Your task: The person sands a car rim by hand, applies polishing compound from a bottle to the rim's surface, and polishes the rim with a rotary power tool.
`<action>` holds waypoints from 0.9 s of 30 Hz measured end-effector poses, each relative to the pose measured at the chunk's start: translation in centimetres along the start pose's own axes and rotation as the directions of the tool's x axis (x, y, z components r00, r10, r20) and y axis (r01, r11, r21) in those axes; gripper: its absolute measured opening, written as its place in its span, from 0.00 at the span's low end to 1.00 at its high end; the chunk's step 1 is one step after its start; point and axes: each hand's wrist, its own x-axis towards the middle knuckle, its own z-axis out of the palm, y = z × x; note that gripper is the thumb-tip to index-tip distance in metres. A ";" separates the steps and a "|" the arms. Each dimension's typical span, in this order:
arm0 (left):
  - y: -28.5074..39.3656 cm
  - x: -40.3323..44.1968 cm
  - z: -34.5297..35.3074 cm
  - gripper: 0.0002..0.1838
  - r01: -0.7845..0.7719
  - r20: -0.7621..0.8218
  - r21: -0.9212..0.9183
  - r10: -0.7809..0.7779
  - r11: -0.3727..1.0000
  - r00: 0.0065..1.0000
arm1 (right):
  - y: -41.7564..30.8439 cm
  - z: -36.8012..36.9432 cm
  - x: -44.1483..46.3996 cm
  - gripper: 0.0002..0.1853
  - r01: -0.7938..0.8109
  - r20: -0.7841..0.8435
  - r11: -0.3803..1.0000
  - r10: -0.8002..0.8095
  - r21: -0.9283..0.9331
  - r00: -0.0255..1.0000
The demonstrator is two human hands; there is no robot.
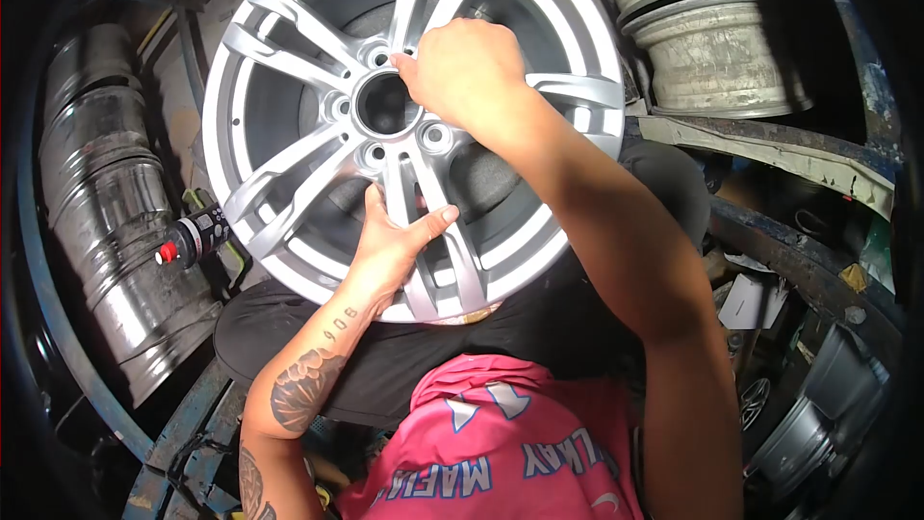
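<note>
A silver alloy wheel rim point(289, 171) with paired spokes lies face up over my lap, its round centre hole dark. My left hand point(390, 241) grips a lower pair of spokes, the thumb across the front and one finger pointing up toward the hub. Beside the centre hole, my right hand point(472, 72) is curled closed above the hub, its thumb tip close to a bolt hole. Whatever sits inside those curled fingers, if anything, is hidden. Several bolt holes ring the hub.
Stacked shiny metal rims point(115, 193) line the left side. Dull, stained rims point(707, 48) stand at the upper right. A black bottle with a red tip point(197, 236) lies left of the wheel. A worn metal frame point(799, 260) and another silver rim point(804, 424) are at the right.
</note>
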 end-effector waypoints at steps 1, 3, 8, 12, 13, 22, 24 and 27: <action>-0.3 -0.1 0.0 0.48 -0.012 0.016 -0.014 0.013 1.000 1.000 | 0.0 0.0 0.0 0.31 0.009 -0.007 1.000 -0.009 0.005 1.000; -1.1 -0.2 -0.2 0.51 -0.055 0.031 -0.017 0.056 0.998 0.998 | 0.2 0.1 0.1 0.32 0.037 -0.033 0.999 -0.037 0.006 0.999; -1.3 0.3 -1.8 0.54 -0.090 0.087 0.180 0.075 0.980 0.993 | 0.3 0.1 0.0 0.33 0.055 -0.035 0.998 -0.055 -0.003 0.998; 1.7 -0.5 -3.2 0.39 -0.202 0.033 0.653 0.239 0.730 0.971 | 0.6 0.2 0.1 0.33 0.058 -0.041 0.998 -0.058 -0.013 0.997; 2.3 -0.8 -3.4 0.38 -0.171 0.000 0.747 0.257 0.642 0.966 | 0.6 0.3 0.2 0.36 0.052 -0.040 0.999 -0.052 -0.008 0.998; 0.8 -0.4 -3.9 0.26 -0.611 0.367 0.791 0.776 0.029 0.512 | 0.6 1.5 -0.4 0.44 0.049 -0.076 0.996 -0.043 0.074 0.996; -1.7 -0.2 -3.3 0.39 -0.610 0.412 0.792 0.708 0.033 0.573 | 0.9 1.4 -0.5 0.44 0.045 -0.008 0.997 -0.045 0.060 0.999; -3.3 -3.1 -3.1 0.47 -0.496 0.327 0.864 0.655 0.084 0.681 | 1.3 1.4 -0.9 0.44 0.070 0.006 0.997 -0.071 0.039 0.997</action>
